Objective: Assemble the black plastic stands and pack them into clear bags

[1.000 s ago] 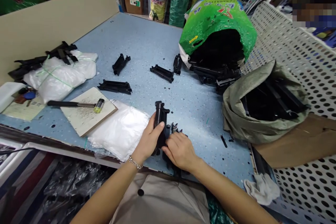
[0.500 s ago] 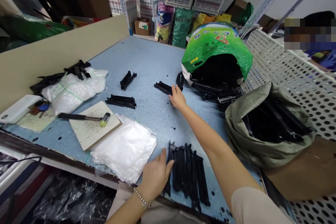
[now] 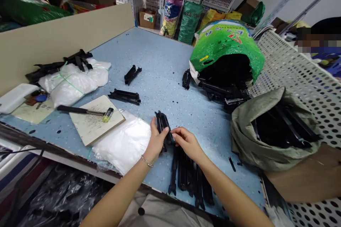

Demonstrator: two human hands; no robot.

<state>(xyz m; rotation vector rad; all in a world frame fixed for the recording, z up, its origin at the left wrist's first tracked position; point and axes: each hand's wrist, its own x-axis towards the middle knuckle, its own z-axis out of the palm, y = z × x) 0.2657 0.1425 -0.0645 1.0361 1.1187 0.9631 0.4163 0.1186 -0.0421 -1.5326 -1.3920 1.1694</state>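
Black plastic part [image 3: 162, 125], upright, gripped in the left hand [image 3: 157, 140], pinched from the side by the right hand [image 3: 187, 143]. Located on the blue table [image 3: 162, 67] above a row of like parts [image 3: 189, 181], beside clear plastic sheets [image 3: 121, 142].

My left hand [image 3: 157, 141] upright, my right hand [image 3: 187, 143] turned inward just beside it, left forearm [image 3: 117, 195] and right forearm [image 3: 229, 195] converging

A yellow-headed mallet [image 3: 80, 110] on a scuffed board [image 3: 87, 129], beside a stack of clear plastic bags [image 3: 122, 142]
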